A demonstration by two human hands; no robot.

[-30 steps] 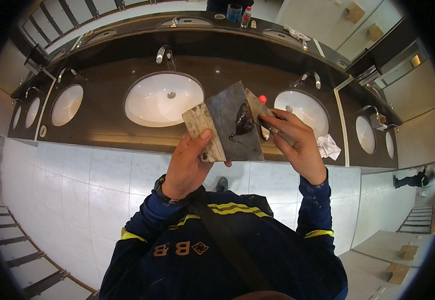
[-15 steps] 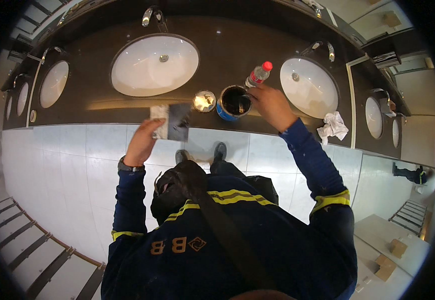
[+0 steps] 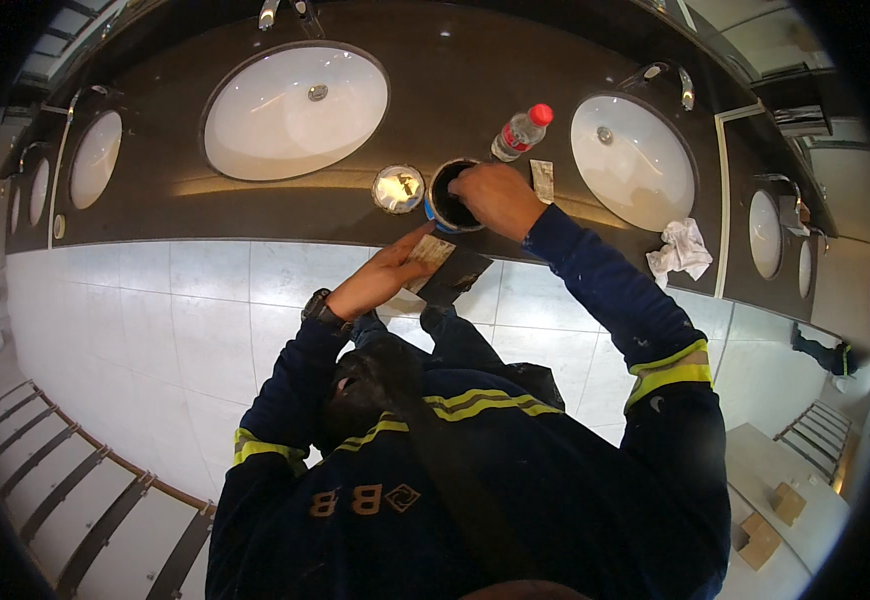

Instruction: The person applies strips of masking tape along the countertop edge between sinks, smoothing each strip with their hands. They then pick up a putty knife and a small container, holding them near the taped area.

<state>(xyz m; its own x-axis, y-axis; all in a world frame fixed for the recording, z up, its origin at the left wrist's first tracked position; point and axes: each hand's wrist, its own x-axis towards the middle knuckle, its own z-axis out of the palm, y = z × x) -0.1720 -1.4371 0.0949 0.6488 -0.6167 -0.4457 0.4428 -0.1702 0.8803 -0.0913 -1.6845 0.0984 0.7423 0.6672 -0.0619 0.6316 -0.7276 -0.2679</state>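
My left hand grips a flat wide scraper by its pale strip, and its dark blade points to the right, just off the counter's front edge. The index fingertip of that hand reaches up close to the blue can; I cannot tell if it touches. My right hand is over the can's mouth with its fingers curled down inside. What those fingers hold is hidden. The inside of the can looks dark. Left of it lies a round shiny lid.
A clear bottle with a red cap stands behind the can. Near it lies a small pale rectangular piece. White basins are set in the dark counter. A crumpled white cloth lies at the front edge on the right.
My left hand has brought the scraper rightward and below the can, turning it. My right hand has moved left from beside the can to over its mouth, uncovering the small pale piece.
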